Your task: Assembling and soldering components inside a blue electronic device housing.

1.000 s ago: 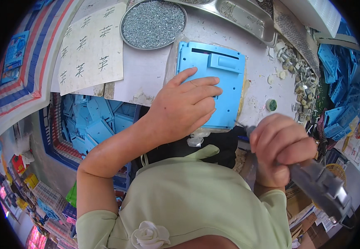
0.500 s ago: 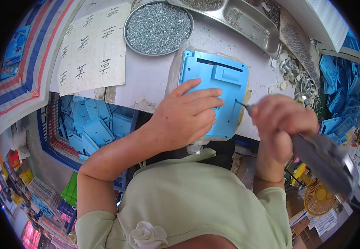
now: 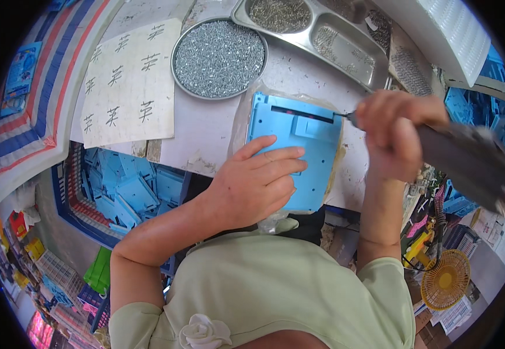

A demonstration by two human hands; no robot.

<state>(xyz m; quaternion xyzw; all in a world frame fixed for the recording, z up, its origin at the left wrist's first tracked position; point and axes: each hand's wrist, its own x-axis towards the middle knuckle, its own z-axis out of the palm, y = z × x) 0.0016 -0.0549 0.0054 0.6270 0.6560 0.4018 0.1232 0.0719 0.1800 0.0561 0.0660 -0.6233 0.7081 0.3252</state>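
A light-blue plastic panel (image 3: pixel 316 168) with a long dark slot and several small holes lies on a pad wrapped in clear plastic (image 3: pixel 242 119). My left hand (image 3: pixel 264 177) rests flat on the panel's left side, fingers stretched out, holding nothing. In my right hand (image 3: pixel 395 125) is a dark power screwdriver (image 3: pixel 465 154), its body slanting off to the right. The fingers wrap round its front end. Its thin bit points left and meets the panel's top right corner, by a hole there. Whether a screw sits under the tip is too small to tell.
Beyond the panel stand a round metal dish of screws (image 3: pixel 220 58) and a steel compartment tray (image 3: pixel 345 49) of small metal parts. A paper with handwriting (image 3: pixel 130 87) lies at left. Below it, a blue crate (image 3: pixel 69 198) holds blue panels. A yellow fan (image 3: pixel 445 279) stands lower right.
My right hand has moved the screwdriver up from the hole at the panel's right middle to its top right corner. My left hand stays on the panel. The whole view has shifted slightly.
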